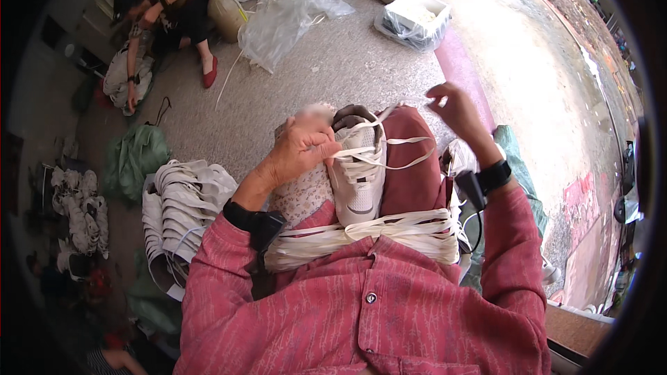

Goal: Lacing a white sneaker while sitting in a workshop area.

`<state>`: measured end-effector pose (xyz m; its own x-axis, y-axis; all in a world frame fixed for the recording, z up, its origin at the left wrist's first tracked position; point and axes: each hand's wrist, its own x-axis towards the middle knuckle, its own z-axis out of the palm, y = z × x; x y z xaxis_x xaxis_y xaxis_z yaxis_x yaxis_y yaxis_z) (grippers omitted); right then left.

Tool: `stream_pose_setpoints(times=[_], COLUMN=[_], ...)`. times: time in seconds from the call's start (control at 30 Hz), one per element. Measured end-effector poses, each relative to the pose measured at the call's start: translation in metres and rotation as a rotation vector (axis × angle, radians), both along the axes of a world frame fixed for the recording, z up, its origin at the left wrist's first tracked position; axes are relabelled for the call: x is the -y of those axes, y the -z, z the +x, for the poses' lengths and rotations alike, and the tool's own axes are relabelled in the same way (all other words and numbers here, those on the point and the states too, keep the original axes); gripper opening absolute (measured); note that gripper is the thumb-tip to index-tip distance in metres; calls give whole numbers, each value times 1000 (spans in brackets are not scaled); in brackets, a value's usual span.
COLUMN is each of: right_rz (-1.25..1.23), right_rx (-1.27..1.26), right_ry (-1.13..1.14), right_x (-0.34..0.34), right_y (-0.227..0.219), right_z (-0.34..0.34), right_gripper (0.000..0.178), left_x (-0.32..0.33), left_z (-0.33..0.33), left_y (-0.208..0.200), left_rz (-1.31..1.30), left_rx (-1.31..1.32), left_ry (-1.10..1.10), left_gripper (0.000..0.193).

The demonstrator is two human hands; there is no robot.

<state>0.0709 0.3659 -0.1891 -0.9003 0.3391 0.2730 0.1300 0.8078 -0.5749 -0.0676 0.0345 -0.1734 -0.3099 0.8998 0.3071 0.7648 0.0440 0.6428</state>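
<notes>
A white sneaker (358, 173) with a grey lining lies between my thighs, its toe toward me. My left hand (306, 144) is closed at the sneaker's left side, pinching the flat cream shoelace (361, 156) near the lacing. A loose length of lace loops out to the right over my dark red trouser leg (410, 167), and another strand rises from the collar. My right hand (455, 111) is raised to the right of the sneaker, fingers curled together; what they hold, if anything, is too small to tell. A bundle of cream laces (417, 232) lies across my lap.
Stacked white shoe uppers (184, 194) stand at my left beside a green sack (135, 160). A co-worker (170, 21) sits bent over at the far left. Clear plastic sheeting (285, 24) lies ahead, with a white bin (417, 14) at far right. More shoes (458, 160) sit by my right leg.
</notes>
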Motion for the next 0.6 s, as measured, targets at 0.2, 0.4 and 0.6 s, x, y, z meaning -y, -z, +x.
stream_pose_setpoints(times=[0.2, 0.4, 0.6], right_rz=[-144, -447, -594], right_rx=[179, 201, 296], right_ry=[-457, -504, -414], right_x=[66, 66, 78], right_y=[-23, 3, -1], right_z=[14, 9, 2], right_gripper=[21, 17, 13], left_x=[-43, -76, -83], left_z=[7, 11, 11], left_y=[-6, 1, -2], left_rz=[54, -62, -122], left_rx=[-255, -121, 47], left_ry=[-66, 46, 26], left_gripper=[9, 8, 9])
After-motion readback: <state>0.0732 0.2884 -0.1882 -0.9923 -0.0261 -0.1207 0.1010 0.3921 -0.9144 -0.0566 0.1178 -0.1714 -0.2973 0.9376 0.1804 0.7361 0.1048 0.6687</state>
